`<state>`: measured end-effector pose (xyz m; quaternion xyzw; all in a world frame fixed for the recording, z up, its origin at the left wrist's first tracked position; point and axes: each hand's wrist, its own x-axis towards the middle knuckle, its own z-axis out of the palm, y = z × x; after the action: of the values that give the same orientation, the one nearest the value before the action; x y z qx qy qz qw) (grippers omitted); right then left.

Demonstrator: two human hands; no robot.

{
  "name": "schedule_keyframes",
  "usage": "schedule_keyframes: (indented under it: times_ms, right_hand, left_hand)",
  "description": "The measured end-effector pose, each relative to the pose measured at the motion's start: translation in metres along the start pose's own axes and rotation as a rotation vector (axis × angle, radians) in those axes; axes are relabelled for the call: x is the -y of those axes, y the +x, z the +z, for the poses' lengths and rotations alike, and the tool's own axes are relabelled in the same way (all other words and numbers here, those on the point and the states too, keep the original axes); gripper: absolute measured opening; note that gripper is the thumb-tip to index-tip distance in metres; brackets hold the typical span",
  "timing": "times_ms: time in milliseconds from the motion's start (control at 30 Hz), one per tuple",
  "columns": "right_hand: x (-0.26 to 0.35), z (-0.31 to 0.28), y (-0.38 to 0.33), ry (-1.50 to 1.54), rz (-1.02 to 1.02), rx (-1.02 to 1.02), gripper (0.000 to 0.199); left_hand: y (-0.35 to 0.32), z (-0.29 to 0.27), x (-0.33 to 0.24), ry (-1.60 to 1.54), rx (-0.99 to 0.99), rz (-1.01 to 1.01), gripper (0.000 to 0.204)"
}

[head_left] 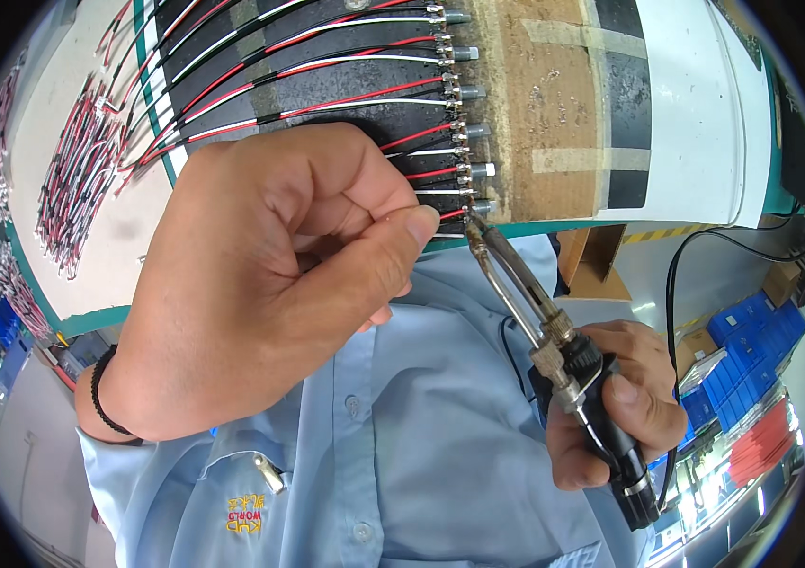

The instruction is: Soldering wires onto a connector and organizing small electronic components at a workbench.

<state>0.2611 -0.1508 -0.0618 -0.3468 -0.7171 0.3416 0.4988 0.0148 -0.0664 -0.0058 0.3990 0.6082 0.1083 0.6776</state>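
Note:
My left hand (279, 256) pinches a red wire (454, 214) between thumb and forefinger, close to the near end of a row of small metal connectors. My right hand (644, 398) is closed round the black handle of a soldering iron (616, 445) that has a thin metal tube alongside its shaft. The iron's tip meets the nearest connector (484, 206), where the red wire ends. Farther along the row, other connectors (467, 92) carry red, black and white wires (355, 97) running left over a black strip. My left hand covers part of these wires.
A brown board (554, 114) with tape strips lies right of the connectors. Bundles of red, black and white wires (71, 189) rest on the pale left surface. The iron's black cord (672, 312) loops at the right. Beyond the table edge stand a cardboard box (595, 260) and blue bins (748, 346).

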Motion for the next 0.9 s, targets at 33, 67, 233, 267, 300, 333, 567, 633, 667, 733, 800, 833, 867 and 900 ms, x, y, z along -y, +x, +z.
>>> schedule_keyframes:
  times_ms: [33,67,233,267,300,333,567,633,667,733,800,833,867,900]
  right_hand:
    - [0.0,0.0,0.0,-0.005,-0.003,-0.001,0.057]
    - [-0.001,0.0,0.0,-0.005,-0.004,-0.004,0.057]
    - [0.0,0.0,0.001,-0.003,0.009,-0.019,0.058]
    - [0.001,0.001,0.001,-0.004,0.013,-0.024,0.058]
    - [0.001,0.001,0.001,0.001,0.022,-0.032,0.058]
    - [0.002,0.001,0.0,-0.011,0.015,-0.041,0.058]
    - [0.005,-0.002,-0.001,0.004,0.059,-0.006,0.059]
    - [0.007,-0.003,-0.002,0.023,0.087,-0.011,0.059]
    - [0.009,-0.003,-0.003,0.024,0.098,-0.046,0.059]
    - [0.012,-0.004,-0.004,0.009,0.12,-0.071,0.06]
    - [0.015,-0.004,-0.004,-0.012,0.129,-0.081,0.06]
    - [0.014,-0.003,-0.004,-0.019,0.115,-0.081,0.06]
    - [0.014,-0.003,-0.004,-0.026,0.102,-0.081,0.06]
    - [0.012,-0.002,-0.004,-0.025,0.076,-0.084,0.06]
  left_hand:
    - [0.0,0.0,0.0,0.021,0.001,-0.004,0.01]
    - [0.0,0.0,-0.001,0.027,0.004,-0.013,0.01]
    - [0.0,0.0,-0.002,0.036,0.002,-0.018,0.011]
    - [0.0,0.0,-0.002,0.035,-0.002,-0.013,0.01]
    - [0.0,0.0,-0.002,0.015,-0.005,0.001,0.01]
    - [0.0,0.0,-0.001,0.036,-0.005,0.003,0.011]
    - [0.001,0.0,0.002,0.022,0.001,0.035,0.011]
    - [0.0,0.0,0.002,0.019,0.002,0.034,0.012]
    - [0.0,0.0,0.002,0.021,0.002,0.032,0.012]
    - [0.0,0.0,0.001,0.02,0.003,0.017,0.011]
    - [0.0,0.0,0.0,0.007,0.003,0.015,0.011]
    - [0.0,0.0,0.0,0.017,0.001,0.001,0.011]
    - [0.0,0.0,-0.001,0.019,-0.002,0.003,0.011]
    - [0.0,0.001,-0.001,0.02,-0.006,0.005,0.01]
